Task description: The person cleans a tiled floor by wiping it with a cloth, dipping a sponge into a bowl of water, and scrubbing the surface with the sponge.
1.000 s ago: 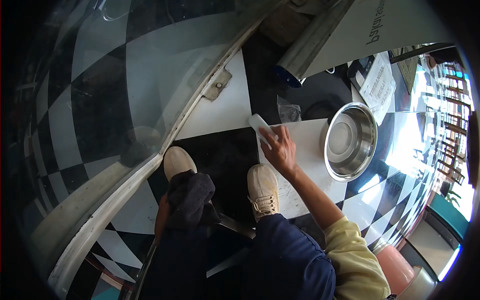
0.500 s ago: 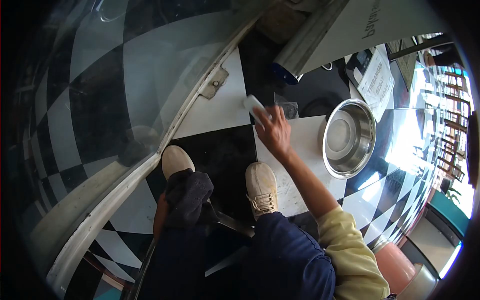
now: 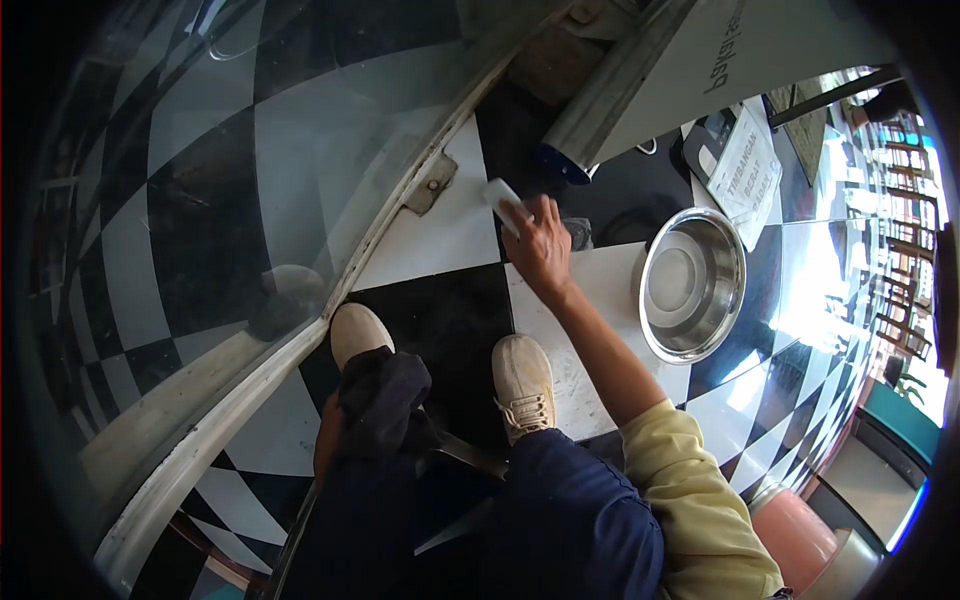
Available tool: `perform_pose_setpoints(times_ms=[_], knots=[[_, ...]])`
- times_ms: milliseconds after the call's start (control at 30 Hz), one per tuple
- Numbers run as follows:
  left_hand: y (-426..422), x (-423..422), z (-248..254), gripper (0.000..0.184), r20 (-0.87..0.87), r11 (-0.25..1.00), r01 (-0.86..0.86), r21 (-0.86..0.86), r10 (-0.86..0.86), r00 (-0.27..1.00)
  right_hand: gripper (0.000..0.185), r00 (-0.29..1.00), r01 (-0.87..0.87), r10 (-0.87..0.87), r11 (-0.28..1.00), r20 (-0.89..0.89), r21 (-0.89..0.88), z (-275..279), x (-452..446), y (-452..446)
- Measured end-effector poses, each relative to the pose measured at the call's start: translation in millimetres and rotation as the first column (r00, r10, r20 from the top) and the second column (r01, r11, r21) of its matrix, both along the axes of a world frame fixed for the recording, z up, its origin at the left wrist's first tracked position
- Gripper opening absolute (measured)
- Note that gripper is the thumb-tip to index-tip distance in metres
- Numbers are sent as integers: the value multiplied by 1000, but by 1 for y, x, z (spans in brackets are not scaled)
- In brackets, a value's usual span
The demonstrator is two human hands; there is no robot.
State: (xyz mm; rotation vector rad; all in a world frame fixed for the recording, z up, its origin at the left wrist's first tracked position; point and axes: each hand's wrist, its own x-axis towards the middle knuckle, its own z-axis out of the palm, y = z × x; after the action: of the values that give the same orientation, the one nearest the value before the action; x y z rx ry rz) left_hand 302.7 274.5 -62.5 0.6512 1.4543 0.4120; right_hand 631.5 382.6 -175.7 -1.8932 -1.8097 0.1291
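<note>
My right hand (image 3: 542, 245) is closed around a small white oblong object (image 3: 503, 197), its exact kind unclear. It is over the floor tiles, at the border of a white and a black one. A crumpled piece of clear plastic (image 3: 577, 232) lies just beyond my fingers. To the right a steel basin (image 3: 694, 286) stands on the tiles, with a pale round bottom. My left hand (image 3: 327, 437) shows only at its edge, beside my left leg. A dark cloth (image 3: 385, 400) bunches over it and hides the fingers.
A glass panel with a worn white frame (image 3: 262, 372) runs along my left. A grey banner roll (image 3: 600, 120) overhangs the far side. Beside the basin lies a dark scale (image 3: 712, 145) with a printed sheet (image 3: 748, 175). My shoes (image 3: 523, 380) rest on the checkered floor.
My right hand has shifted slightly left with the white object still in it. The view has tipped a little, so the floor things sit slightly lower. The dark cloth stays by my left hand.
</note>
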Motion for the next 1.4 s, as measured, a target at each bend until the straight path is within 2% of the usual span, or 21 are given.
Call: perform_pose_setpoints(times_ms=[67, 200, 267, 400, 533, 600, 700, 800, 900, 967, 1000, 1100, 1133, 1233, 1267, 1367, 1400], knots=[[19, 28, 30, 39, 10, 999, -43, 0, 43, 999, 46, 999, -33, 33, 999, 1, -24, 5, -4, -40], [15, 36, 24, 39, 37, 991, -64, 119, 60, 998, 45, 997, -35, 32, 998, -66, -47, 5, -1, -66], [14, 39, 26, 38, 19, 987, -21, 156, 18, 1000, 46, 999, -6, 5, 1000, -33, -20, 1, -1, -33], [17, 34, 27, 39, 2, 994, -6, 113, 6, 1000, 49, 1000, 15, -16, 1000, 5, 18, -3, -1, 21], [13, 21, 17, 42, 24, 998, -20, 53, 19, 1000, 47, 999, -43, 42, 998, -35, -36, 4, -6, -47], [8, 16, 10, 43, 22, 999, -4, 32, 4, 1000, 47, 999, -36, 36, 999, -27, -24, -4, -3, -44], [3, 8, 1, 45, 13, 1000, 27, 12, -27, 1000, 46, 1000, 17, -17, 1000, -22, -10, -4, 1, 6], [14, 17, 24, 44, 13, 1000, -4, -22, 4, 1000, 44, 999, 33, -34, 999, -41, -25, -3, 2, 40], [20, 23, 28, 44, 22, 999, -34, -24, 34, 999, 43, 991, -36, 18, 990, -136, -136, 1, -5, -20], [17, 19, 19, 44, 34, 999, -37, -17, 38, 999, 45, 951, -276, 250, 952, -179, -133, -7, -10, -73], [16, 17, 17, 44, 38, 999, -35, -20, 36, 999, 48, 909, -383, 366, 922, -201, -57, -6, -6, -80], [14, 11, 15, 44, 32, 999, -18, -28, 19, 999, 45, 961, -223, 223, 975, -164, 16, -7, 16, -38], [14, 9, 16, 44, 35, 999, -16, -29, 17, 999, 41, 975, -87, 68, 993, -210, -81, 2, 18, -23], [16, 7, 15, 44, 44, 999, -15, -45, 17, 999, 39, 978, -145, 142, 989, -154, -8, -7, 1, -21], [17, 7, 15, 44, 48, 999, -20, -50, 22, 999, 43, 923, -365, 371, 928, -99, 71, -6, -9, -32], [17, 5, 12, 44, 57, 998, -24, -60, 28, 998, 38, 817, -565, 570, 821, -85, 79, -10, -25, -53], [17, 3, 11, 44, 59, 998, -23, -66, 26, 998, 37, 878, -463, 464, 885, -116, 44, -8, -23, -42]])
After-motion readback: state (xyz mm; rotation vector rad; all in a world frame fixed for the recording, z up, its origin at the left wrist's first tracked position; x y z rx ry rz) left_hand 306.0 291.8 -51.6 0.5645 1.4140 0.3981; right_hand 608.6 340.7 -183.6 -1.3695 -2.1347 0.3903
